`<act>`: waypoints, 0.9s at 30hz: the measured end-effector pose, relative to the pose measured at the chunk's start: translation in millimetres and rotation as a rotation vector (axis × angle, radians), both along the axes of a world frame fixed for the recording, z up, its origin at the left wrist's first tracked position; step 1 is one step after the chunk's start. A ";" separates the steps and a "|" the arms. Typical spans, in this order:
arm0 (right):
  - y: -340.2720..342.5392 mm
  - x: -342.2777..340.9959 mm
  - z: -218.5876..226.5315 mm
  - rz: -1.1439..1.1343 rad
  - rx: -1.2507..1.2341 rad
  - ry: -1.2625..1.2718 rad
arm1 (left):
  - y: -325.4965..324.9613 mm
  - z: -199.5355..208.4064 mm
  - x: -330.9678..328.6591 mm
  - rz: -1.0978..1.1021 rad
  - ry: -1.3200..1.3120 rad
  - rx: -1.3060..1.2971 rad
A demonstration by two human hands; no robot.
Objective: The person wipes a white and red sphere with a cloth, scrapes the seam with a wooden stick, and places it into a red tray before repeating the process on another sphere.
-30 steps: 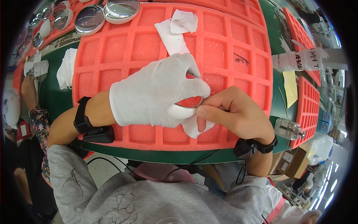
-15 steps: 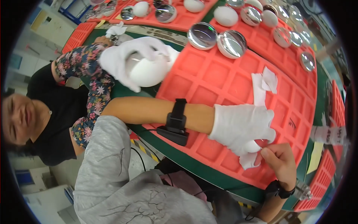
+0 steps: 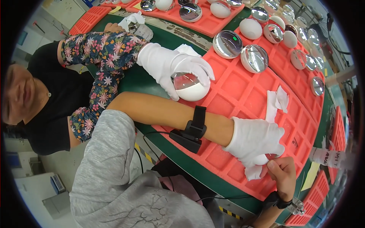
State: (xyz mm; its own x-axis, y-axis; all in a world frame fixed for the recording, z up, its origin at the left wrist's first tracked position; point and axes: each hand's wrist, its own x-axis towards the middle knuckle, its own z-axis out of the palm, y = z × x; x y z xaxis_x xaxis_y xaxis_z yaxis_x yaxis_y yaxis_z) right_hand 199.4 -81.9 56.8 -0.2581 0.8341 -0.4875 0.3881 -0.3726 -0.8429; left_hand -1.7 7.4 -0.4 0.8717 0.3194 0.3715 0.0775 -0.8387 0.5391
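Observation:
My left hand (image 3: pixel 255 141), in a white glove, curls around a dome-shaped glass lens (image 3: pixel 261 159) over the red tray (image 3: pixel 228 100). Only a white part and a clear reddish part of the lens show between the fingers. A strip of white cloth or paper (image 3: pixel 252 173) hangs below that hand. My right hand (image 3: pixel 282 174), bare, has thumb and forefinger pinched together at the lens's edge; whatever lies between the fingertips is too small to make out. To the left, a co-worker's white-gloved hand (image 3: pixel 167 66) holds a larger half-white glass dome (image 3: pixel 193 90) at the tray's edge.
Several glass domes, such as a clear one (image 3: pixel 228 44) and a mirrored one (image 3: pixel 254 59), stand on the far trays. White wipes (image 3: pixel 281 99) lie on the tray. A glass bottle (image 3: pixel 141 31) stands on the green table (image 3: pixel 159 45). A plastic bottle (image 3: pixel 327 157) is at right.
The co-worker's hand has brought the larger dome right, to the tray's edge. My hands keep nearly the same pose on the lens; the whole view has shifted slightly.

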 end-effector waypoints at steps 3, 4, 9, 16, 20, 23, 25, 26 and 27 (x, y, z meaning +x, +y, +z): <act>-0.3 10.0 -2.1 0.020 -0.045 0.027 | -1.5 -1.1 0.0 -0.007 -0.010 -0.012; -1.0 11.9 -2.3 0.031 -0.045 0.017 | -1.6 -1.4 -0.3 -0.014 -0.012 -0.018; -5.8 15.2 -5.6 -0.024 -0.049 -0.023 | -2.0 -0.7 -2.8 0.006 -0.022 -0.073; -11.9 19.0 -13.8 -0.068 0.043 0.016 | -2.3 4.3 -5.2 -0.003 0.011 -0.026; -10.6 33.0 -19.9 0.016 0.033 0.036 | -4.3 -5.8 0.8 0.030 -0.023 0.022; -11.2 37.3 -28.7 -0.055 0.085 0.149 | -5.6 -12.4 4.2 0.043 -0.040 0.018; -12.9 38.1 -30.0 -0.049 0.091 0.155 | -5.2 -13.0 5.2 0.044 -0.062 0.019; -14.4 38.0 -29.9 -0.054 0.097 0.172 | -5.2 -11.8 5.3 0.030 -0.042 -0.006; -15.0 38.0 -30.0 -0.059 0.103 0.189 | -5.3 -10.6 5.6 0.016 -0.022 -0.030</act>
